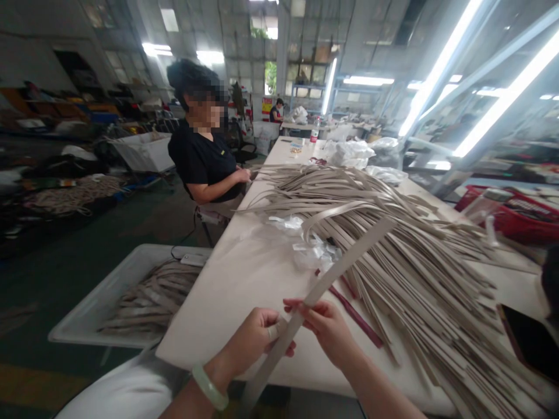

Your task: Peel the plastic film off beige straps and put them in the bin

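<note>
My left hand, nearly closed, has the flat beige strap pinched at its edge, fingertips reaching behind it. The strap runs between my hands, its long axis slanting from low on the left, near my body, up and away to the right, where its far end shows against the heap of loose straps. My right hand, fingers bent across the strap just beyond the left, is nearer that end and the heap.
</note>
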A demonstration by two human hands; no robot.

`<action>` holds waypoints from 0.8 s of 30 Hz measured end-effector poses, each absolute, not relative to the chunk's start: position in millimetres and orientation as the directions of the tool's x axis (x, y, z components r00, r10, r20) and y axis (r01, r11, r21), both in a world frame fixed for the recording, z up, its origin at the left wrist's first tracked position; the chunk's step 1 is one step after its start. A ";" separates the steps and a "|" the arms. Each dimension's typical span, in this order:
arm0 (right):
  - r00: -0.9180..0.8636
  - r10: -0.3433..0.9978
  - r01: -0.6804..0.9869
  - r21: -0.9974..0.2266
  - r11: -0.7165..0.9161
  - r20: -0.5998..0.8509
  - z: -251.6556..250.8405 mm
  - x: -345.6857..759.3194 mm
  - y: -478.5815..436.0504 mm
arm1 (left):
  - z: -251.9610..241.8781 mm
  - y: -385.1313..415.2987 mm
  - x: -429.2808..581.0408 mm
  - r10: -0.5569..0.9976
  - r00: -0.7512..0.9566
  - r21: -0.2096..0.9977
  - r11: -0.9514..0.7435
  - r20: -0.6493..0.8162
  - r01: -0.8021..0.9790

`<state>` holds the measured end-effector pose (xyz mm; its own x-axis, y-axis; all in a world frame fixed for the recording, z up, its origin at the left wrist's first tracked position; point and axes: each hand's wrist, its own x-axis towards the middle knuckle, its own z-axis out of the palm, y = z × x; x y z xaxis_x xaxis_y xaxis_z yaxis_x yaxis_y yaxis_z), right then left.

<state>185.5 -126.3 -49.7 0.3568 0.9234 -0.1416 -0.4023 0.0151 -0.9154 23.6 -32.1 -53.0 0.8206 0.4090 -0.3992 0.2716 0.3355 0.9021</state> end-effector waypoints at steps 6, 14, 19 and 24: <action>0.647 0.762 -0.319 -0.900 0.297 0.022 -9.4 233.1 -134.8 | -68.2 -37.8 20.5 0.328 0.843 0.904 0.160 -0.427 0.396; 0.353 0.931 -0.286 -0.937 0.203 0.094 -47.9 157.6 -132.4 | -46.0 -33.2 35.2 0.453 0.822 0.883 0.454 -0.345 0.121; 0.534 0.843 -0.643 -0.675 0.363 -0.055 -12.3 201.5 -107.4 | -45.5 -20.5 25.2 0.399 0.817 0.896 0.331 -0.417 0.295; 0.504 0.840 -0.711 -0.649 0.269 -0.203 17.9 239.0 -95.3 | -37.0 -21.7 23.4 0.340 0.892 0.950 0.200 -0.298 0.241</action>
